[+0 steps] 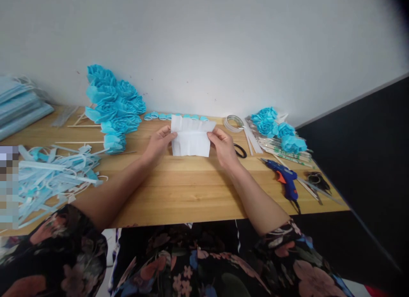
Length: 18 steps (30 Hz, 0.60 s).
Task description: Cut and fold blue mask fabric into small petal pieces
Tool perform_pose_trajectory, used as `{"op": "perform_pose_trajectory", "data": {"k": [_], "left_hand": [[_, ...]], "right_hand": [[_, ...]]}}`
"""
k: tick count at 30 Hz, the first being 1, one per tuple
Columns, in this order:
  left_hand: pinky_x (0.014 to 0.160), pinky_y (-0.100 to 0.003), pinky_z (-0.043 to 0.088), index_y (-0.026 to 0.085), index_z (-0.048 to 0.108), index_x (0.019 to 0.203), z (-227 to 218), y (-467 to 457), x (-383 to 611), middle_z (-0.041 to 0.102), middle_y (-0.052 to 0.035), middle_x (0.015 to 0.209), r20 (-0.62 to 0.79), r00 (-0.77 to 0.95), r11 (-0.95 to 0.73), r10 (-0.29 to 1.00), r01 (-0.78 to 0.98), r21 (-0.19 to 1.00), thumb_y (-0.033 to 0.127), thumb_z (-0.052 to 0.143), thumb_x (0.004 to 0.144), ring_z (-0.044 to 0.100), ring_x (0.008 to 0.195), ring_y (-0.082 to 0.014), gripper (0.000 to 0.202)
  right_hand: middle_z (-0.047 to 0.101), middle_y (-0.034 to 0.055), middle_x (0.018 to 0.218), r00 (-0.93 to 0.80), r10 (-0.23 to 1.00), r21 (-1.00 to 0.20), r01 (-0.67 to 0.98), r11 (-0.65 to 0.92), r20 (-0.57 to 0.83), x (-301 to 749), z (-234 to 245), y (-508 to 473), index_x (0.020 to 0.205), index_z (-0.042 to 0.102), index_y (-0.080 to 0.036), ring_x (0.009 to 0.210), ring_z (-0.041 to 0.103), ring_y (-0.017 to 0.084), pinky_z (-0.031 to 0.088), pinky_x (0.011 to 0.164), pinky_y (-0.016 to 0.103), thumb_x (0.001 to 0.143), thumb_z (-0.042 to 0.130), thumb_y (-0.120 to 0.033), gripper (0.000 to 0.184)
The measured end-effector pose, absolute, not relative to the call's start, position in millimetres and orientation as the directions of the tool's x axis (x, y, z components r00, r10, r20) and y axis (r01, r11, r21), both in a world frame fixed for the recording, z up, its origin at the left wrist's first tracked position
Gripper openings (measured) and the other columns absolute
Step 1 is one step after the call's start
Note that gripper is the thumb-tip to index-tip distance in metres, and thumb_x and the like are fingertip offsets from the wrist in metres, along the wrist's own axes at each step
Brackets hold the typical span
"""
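Observation:
A white, creased sheet [191, 139] of thin, fabric-like material is held up above the wooden table, spread between both hands. My left hand [159, 141] pinches its left edge, thumb in front and fingers behind. On the opposite edge, my right hand [223, 143] grips in the same way. Behind the sheet runs a row of small blue folded pieces [155, 115], partly hidden by it. Just beyond my right wrist lie scissors, of which a black handle loop [240, 151] shows.
Blue fabric flowers [111, 96] on sticks are heaped at the back left. Mask scraps [60, 173] cover the left side, near stacked masks [22, 103]. To the right are a tape roll [233, 123], more blue flowers [271, 126] and a blue glue gun [286, 177] with its cord.

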State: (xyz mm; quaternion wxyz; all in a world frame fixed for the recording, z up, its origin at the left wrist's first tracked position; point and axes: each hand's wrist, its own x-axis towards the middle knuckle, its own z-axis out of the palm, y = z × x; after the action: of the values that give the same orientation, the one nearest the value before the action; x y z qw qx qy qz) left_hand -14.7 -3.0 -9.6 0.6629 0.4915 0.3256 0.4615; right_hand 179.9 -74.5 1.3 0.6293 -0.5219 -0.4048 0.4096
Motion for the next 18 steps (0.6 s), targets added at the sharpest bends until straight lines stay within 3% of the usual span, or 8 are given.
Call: {"op": "perform_pose_trajectory", "data": {"k": [5,10,13,18], "left_hand": [[0.052,-0.022,0.041,0.019,0.066,0.067,-6.0,-4.9,-15.2,0.058,0.0024,0.060,0.024,0.338,0.066,0.941,-0.255,0.965,0.026,0.074,0.064,0.050,0.053,-0.0092,0.011],[0.049,-0.022,0.037,0.019,0.068,0.067,-6.3,-5.5,-15.3,0.053,0.0033,0.056,0.057,0.347,0.041,0.936,-0.271,0.962,0.025,0.071,0.067,0.045,0.049,-0.0079,0.007],[0.049,-0.022,0.038,0.019,0.067,0.068,-6.2,-6.6,-15.4,0.052,0.0036,0.056,0.067,0.362,0.039,0.930,-0.276,0.960,0.027,0.072,0.068,0.045,0.049,-0.0076,0.010],[0.045,-0.021,0.038,0.020,0.066,0.070,-5.6,-6.7,-16.0,0.054,0.0027,0.057,0.059,0.330,0.039,0.942,-0.282,0.958,0.031,0.073,0.069,0.046,0.049,-0.0091,0.013]], "right_hand": [[0.062,-0.0027,0.071,0.371,0.927,-0.995,-0.067,0.080,0.050,180.8,3.7,-75.4,0.082,0.070,-0.023,0.064,0.054,0.013,0.046,0.065,0.029,0.074,0.066,-0.036,0.016],[0.066,0.0002,0.074,0.268,0.962,-0.978,-0.209,0.014,-0.044,185.0,3.5,-72.2,0.112,0.068,-0.024,0.070,0.063,0.017,0.049,0.066,0.031,0.080,0.057,-0.070,0.057],[0.070,0.0041,0.077,0.171,0.978,-0.969,-0.237,-0.077,-0.119,186.2,2.6,-71.6,0.101,0.071,-0.020,0.070,0.064,0.018,0.050,0.064,0.032,0.074,0.057,-0.080,0.067],[0.064,0.0007,0.065,0.153,0.984,-0.993,-0.094,-0.074,-0.088,182.5,1.5,-75.0,0.068,0.068,-0.020,0.063,0.059,0.016,0.050,0.062,0.031,0.066,0.078,-0.063,0.045]]}}
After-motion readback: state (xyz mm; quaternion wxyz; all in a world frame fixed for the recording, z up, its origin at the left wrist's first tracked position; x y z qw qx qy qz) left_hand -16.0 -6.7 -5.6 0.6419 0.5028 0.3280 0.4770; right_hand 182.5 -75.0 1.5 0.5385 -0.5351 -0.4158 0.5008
